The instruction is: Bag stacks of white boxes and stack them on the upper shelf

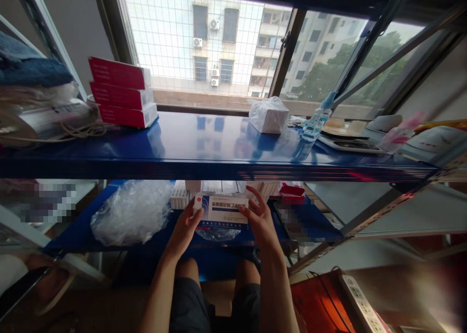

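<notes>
A white and blue medicine box point(223, 216) with printed characters is held level in front of the lower shelf. Its left end is gripped by my left hand point(185, 228), fingers closed around the edge. At the right end, my right hand point(261, 220) holds the box with the thumb on its front, while some fingers are raised and spread. Behind the box, rows of white cartons point(179, 197) stand on the lower shelf, partly hidden. A heap of clear plastic bags point(133, 213) lies to the left of my left hand.
The upper blue shelf point(204, 140) carries stacked red-and-white boxes point(122, 93), a plastic-wrapped white box point(273, 119) and a spray bottle point(316, 121). Small red boxes point(292, 191) sit on the lower shelf at right. A power strip point(361, 304) lies at bottom right.
</notes>
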The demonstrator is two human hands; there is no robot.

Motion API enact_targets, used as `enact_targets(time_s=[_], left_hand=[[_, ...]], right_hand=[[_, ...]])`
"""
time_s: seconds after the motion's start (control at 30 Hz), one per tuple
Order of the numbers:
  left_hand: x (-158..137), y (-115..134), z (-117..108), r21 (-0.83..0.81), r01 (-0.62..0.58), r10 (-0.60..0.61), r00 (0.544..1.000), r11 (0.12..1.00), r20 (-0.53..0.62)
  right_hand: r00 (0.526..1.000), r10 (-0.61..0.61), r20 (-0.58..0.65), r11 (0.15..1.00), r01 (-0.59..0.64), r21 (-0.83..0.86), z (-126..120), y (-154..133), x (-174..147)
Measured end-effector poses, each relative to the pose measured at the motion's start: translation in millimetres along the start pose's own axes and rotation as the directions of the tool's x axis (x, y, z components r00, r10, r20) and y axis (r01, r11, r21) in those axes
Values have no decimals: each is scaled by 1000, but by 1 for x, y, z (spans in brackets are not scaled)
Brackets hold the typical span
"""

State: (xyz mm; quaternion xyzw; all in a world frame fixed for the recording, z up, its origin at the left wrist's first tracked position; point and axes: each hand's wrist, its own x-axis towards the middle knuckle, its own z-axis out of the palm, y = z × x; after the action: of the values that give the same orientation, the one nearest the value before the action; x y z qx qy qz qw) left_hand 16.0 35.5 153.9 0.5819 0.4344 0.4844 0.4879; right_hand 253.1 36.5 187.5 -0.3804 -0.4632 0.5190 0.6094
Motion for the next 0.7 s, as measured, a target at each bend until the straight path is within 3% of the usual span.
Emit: enact_targets(time_s=[0.17,0.3,0.4,0.57,0.7], left_hand=[[-21,-10,11,-114,113,-132,975,987,-177],[-24,-10,11,-132,183,-207,957,974,-205],[-28,-4,5,-109,176,-191,969,978,-155],[-45,6,-10,-32,-3,4,1000,999,19],[-51,11,-10,240,-135,138,990,961,3]], right_hand=[[993,102,-60,994,-104,-38,7,24,-16],[986,158,60,982,-151,-116,5,26,-28],[974,164,153,982,-147,-117,-2,22,-34],[974,-25,225,979,69,-191,-13,15,-40],[942,-246,226,866,319,-384,-13,14,-44]])
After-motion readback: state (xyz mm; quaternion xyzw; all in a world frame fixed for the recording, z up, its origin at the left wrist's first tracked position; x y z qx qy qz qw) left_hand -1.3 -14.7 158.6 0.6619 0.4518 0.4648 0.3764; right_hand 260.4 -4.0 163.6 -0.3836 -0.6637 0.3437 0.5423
